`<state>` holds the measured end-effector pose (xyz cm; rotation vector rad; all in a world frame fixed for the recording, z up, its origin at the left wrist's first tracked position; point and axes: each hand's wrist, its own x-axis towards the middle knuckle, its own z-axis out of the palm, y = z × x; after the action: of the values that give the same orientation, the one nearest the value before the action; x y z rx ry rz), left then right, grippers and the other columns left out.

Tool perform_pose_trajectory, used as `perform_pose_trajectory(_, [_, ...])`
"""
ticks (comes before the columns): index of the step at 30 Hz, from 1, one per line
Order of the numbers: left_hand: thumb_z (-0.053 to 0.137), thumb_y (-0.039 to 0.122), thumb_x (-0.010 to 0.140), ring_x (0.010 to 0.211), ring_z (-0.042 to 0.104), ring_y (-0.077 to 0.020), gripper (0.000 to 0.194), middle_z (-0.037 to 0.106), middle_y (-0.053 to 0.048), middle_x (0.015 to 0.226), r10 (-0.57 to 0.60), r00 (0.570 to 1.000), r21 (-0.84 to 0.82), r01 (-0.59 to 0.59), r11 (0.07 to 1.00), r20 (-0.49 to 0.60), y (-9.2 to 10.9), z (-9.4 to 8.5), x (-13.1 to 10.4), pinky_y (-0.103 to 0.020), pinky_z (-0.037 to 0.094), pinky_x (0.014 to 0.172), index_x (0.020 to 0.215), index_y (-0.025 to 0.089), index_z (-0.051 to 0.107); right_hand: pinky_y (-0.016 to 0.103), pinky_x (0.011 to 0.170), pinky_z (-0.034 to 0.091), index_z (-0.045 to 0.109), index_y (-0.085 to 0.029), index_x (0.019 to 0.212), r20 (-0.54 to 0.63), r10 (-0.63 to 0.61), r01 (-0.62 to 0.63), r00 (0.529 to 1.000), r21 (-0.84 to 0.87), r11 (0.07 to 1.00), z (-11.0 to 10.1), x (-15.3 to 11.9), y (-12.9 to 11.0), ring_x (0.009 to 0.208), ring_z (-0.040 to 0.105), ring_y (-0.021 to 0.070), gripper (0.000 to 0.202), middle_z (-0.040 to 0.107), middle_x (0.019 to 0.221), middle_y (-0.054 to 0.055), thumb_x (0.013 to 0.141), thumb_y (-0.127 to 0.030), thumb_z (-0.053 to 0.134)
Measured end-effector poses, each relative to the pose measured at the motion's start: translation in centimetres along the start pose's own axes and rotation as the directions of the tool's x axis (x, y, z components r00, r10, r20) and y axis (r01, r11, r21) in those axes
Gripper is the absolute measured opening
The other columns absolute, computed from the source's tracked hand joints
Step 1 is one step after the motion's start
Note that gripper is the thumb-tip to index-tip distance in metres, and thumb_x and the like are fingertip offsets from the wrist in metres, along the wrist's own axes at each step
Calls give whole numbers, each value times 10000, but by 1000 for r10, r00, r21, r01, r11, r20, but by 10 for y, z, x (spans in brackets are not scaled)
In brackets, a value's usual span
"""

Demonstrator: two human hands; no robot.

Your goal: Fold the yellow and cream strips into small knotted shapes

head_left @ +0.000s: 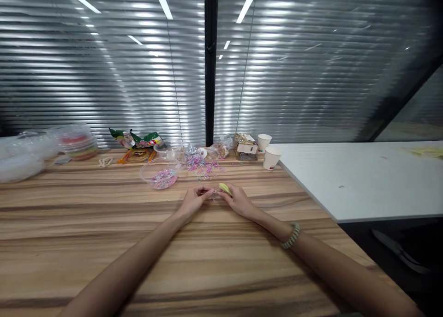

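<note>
My left hand [197, 198] and my right hand [238, 200] meet over the middle of the wooden table, fingertips almost touching. Each is closed in a pinch on something small and thin between them, too fine to name. A yellow piece [224, 188], soft-looking like folded paper or cloth, sticks up at the fingers of my right hand. Just beyond lie scattered small pink, purple and blue pieces [209, 169]. To the left stands a clear round bowl [145, 173] holding more small coloured pieces [164, 178].
Two paper cups [272, 158] stand at the back right by a brown-and-gold package [245, 146]. Green snack bags [138, 139] lie at the back left. Stacked plastic containers [78, 141] stand further left. A white table [367, 183] adjoins on the right; blinds [104, 77] rise behind.
</note>
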<state>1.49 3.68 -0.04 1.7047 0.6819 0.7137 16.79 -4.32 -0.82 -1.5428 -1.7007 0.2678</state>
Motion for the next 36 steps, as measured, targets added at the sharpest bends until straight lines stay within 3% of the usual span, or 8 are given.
perform_pose_trajectory(3, [595,345,692,765,566,-159,229,642,-56,796,36,999,-15,-36,999,28,1,0,0,-266,422,725,754,127,629,238,605,351,512,-163,817,-2,-5,5,1000,-16,1000,0,0,0,675,518,155,167,588,745,29,832,-313,440])
perform_pose_trajectory(10, [496,371,772,798,537,-152,253,603,-46,827,125,971,73,-142,987,203,4,2,-4,-266,405,757,766,141,601,230,581,333,490,-172,775,-23,22,-22,999,-7,1000,0,-1,-2,644,503,142,162,565,706,14,835,-306,423])
perform_pose_trajectory(15, [469,409,778,769,518,-145,285,556,-44,826,143,971,105,-166,981,190,8,4,-6,-258,422,718,737,144,566,230,584,328,498,-179,786,-45,29,-29,999,-17,999,1,-1,-2,643,494,142,140,562,704,13,828,-292,426])
perform_pose_trajectory(19, [518,403,746,751,509,-137,268,527,-60,905,169,964,30,-179,983,205,11,4,-9,-249,431,673,719,139,553,231,589,337,488,-182,777,-71,56,-57,996,-16,998,2,0,0,644,502,147,129,568,703,18,823,-282,422])
perform_pose_trajectory(22, [546,380,733,703,510,-126,245,547,-55,845,154,950,-64,-142,988,270,14,4,-10,-253,420,670,732,136,551,230,573,336,468,-185,746,-108,98,-99,989,-5,995,1,1,2,621,499,147,139,562,680,16,823,-285,413])
perform_pose_trajectory(27, [521,417,741,539,483,-105,294,543,-14,579,-13,931,-87,48,995,365,18,2,-9,-226,373,556,748,129,578,230,551,326,474,-185,735,-116,113,-115,987,-14,993,1,1,2,598,484,147,151,543,646,9,818,-298,419])
perform_pose_trajectory(30, [534,415,728,432,376,-62,308,525,4,540,-58,952,-113,96,989,301,17,2,-8,-203,290,471,750,123,628,229,562,336,495,-180,762,-83,69,-68,994,14,998,1,-1,-1,607,488,144,145,553,664,11,821,-290,422])
perform_pose_trajectory(36, [593,351,668,386,266,-20,280,552,10,582,-94,992,-322,116,940,83,8,2,-4,-194,200,414,828,137,677,259,662,384,524,-179,922,-47,10,-3,999,140,990,0,-3,-8,727,527,162,203,599,818,38,830,-341,442])
